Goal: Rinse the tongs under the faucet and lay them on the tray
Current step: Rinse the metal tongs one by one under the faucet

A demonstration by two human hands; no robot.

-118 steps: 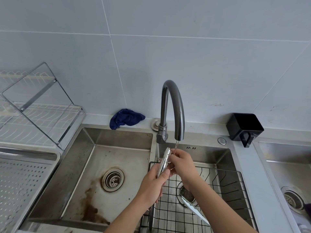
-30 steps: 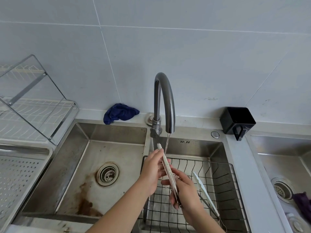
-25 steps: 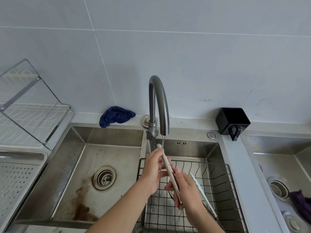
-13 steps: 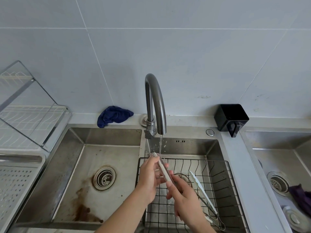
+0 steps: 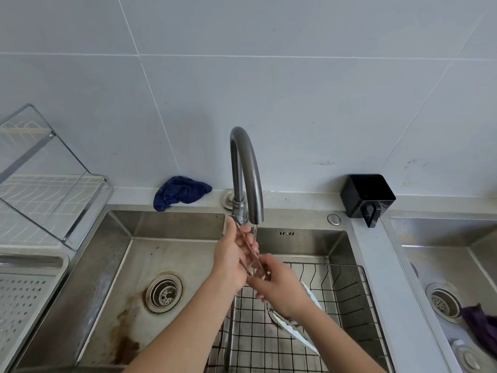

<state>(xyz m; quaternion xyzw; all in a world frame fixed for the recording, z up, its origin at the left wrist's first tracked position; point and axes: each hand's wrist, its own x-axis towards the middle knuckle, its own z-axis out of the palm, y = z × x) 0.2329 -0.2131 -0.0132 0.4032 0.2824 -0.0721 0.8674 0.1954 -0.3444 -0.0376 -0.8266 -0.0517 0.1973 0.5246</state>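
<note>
While a thin stream runs from the curved grey metal faucet (image 5: 246, 168), slim metal tongs (image 5: 248, 251) stand tilted beneath its spout, over the right steel sink basin (image 5: 309, 242); left hand (image 5: 231, 261) clasps their upper part, right hand (image 5: 279, 288) grips the lower end; black wire basket (image 5: 347, 289) below; perforated steel tray (image 5: 24, 300) far left, well apart; crumpled blue cloth (image 5: 180, 192) behind

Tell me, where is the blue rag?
The blue rag lies crumpled on the ledge behind the left sink basin, just left of the faucet.
</note>
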